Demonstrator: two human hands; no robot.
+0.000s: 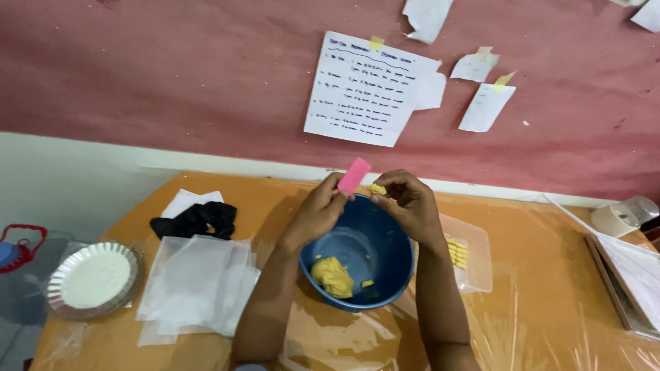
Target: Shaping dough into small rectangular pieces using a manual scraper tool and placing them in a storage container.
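Note:
My left hand [317,211] holds a flat pink scraper [354,175] upright above the far rim of a blue bowl [385,271]. My right hand [410,203] pinches a small piece of yellow dough [377,189] right beside the scraper. A lump of yellow dough [333,276] lies in the bottom of the bowl, with a small crumb near it. Both forearms reach over the bowl from the near side.
A clear plastic tray [474,264] with several yellow dough sticks [457,251] sits right of the bowl. Translucent sheets [199,285], a black cloth [196,220] and a foil dish of white powder [93,279] lie left. A tape roll [615,220] is far right. Paper notes hang on the red wall.

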